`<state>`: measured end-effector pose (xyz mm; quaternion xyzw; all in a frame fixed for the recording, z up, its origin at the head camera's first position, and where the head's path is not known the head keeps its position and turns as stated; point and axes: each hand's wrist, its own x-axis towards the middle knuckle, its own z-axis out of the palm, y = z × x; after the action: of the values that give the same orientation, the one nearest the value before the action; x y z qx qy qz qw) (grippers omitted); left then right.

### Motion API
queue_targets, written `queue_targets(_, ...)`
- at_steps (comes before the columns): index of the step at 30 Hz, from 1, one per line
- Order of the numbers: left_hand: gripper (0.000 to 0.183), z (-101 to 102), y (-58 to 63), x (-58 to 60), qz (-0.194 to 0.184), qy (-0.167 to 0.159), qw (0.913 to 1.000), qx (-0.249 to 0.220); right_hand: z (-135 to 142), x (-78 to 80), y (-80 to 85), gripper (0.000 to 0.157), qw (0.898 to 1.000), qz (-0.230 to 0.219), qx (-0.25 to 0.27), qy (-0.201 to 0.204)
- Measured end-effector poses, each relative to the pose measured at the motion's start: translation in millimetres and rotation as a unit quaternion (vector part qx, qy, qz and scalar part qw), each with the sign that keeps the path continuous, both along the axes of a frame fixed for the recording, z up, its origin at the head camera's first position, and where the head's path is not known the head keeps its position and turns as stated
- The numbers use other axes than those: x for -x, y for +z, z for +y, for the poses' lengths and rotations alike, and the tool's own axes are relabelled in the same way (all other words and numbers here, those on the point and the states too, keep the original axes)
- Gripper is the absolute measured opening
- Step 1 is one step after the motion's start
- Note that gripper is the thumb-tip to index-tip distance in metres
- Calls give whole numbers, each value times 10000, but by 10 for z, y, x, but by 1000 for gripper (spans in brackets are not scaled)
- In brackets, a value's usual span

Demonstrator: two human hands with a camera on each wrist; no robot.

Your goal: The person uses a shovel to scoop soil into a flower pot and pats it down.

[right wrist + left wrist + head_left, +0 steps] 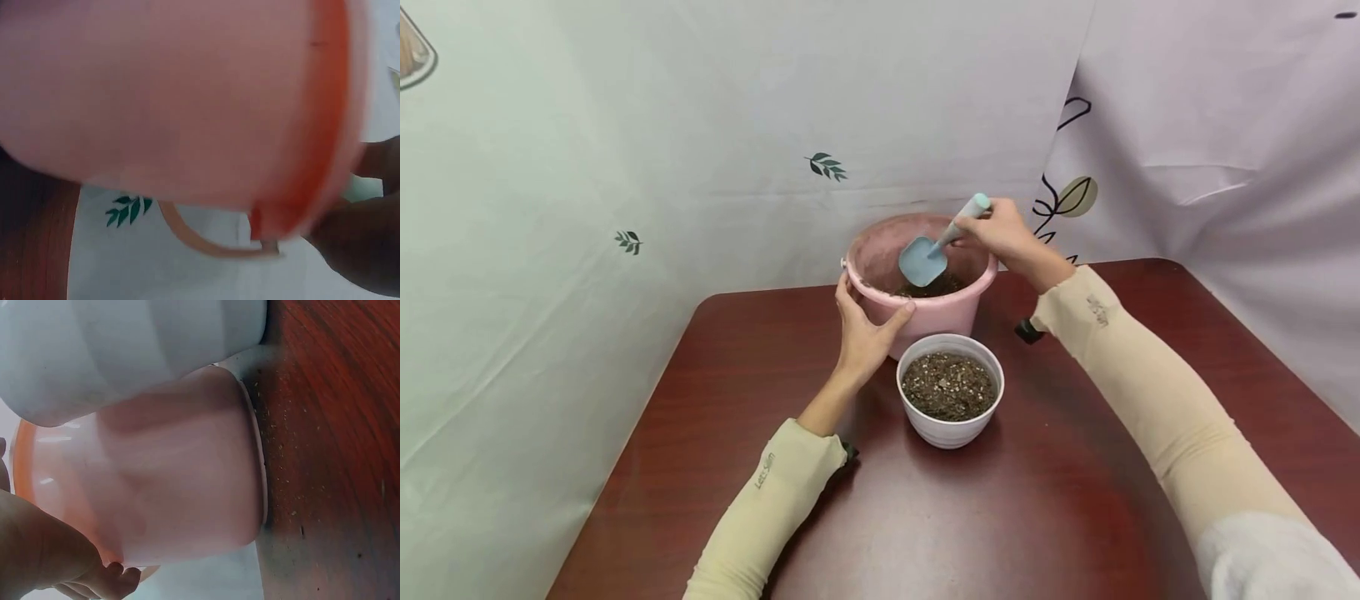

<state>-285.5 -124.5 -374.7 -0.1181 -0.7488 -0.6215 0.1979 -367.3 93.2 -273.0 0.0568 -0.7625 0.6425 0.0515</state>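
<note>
the white pot (951,400) stands on the bench (1075,517) just in front of the pink bucket (925,308), and it looks close to full: dark, speckled soil (949,385) reaches nearly to its rim. judged from that, most of the filling is done and only a last scoop or some levelling seems to be left.

the right hand (1009,237) has its grip curled round the handle of the blue trowel (934,250), whose blade hangs inside the bucket above the little soil lying at the bottom; the blade looks bare, so a scoop is not yet taken. the left hand (863,329) rests on the near-left wall of the bucket, thumb and fingers spread along its side and rim, steadying it rather than pinching it. the left wrist view shows the bucket wall (181,481) beside the white pot (125,350), the two close together or touching, with fine crumbs scattered on the bench (337,475).

for room: the bucket sits near the back edge of the bench, hard by the draped cloth backdrop (737,125), so there is little space behind it. the path from bucket to pot is short and open. the bench has bare surface to the left, right and front of the pot, and the pot stands well apart from every bench edge. a loose bucket handle (206,240) hangs at the far side in the right wrist view.
</note>
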Motion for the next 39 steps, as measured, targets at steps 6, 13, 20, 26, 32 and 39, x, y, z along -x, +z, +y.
queue_targets(6,107,-25,-6,-7,113,-80,9999,30,-209,134,-45,16,9868,499,-1453,520)
queue_targets(13,106,-9,-5,-4,138,-76,9998,109,-297,175,-57,21,9150,829,-3886,697)
queue_targets(20,107,-8,-4,-8,88,-73,9998,175,-286,205,-65,22,8989,1035,-4175,832)
queue_targets(26,110,-50,26,-45,-352,78,9982,475,-328,210,-67,28,8799,1130,-4470,1150)
queue_targets(32,111,-69,21,-45,-469,143,9964,685,-354,193,-63,30,8820,1057,-4373,1402)
queue_targets(39,111,-61,35,-36,-479,111,9956,793,-285,201,-68,27,8983,842,-4053,1473)
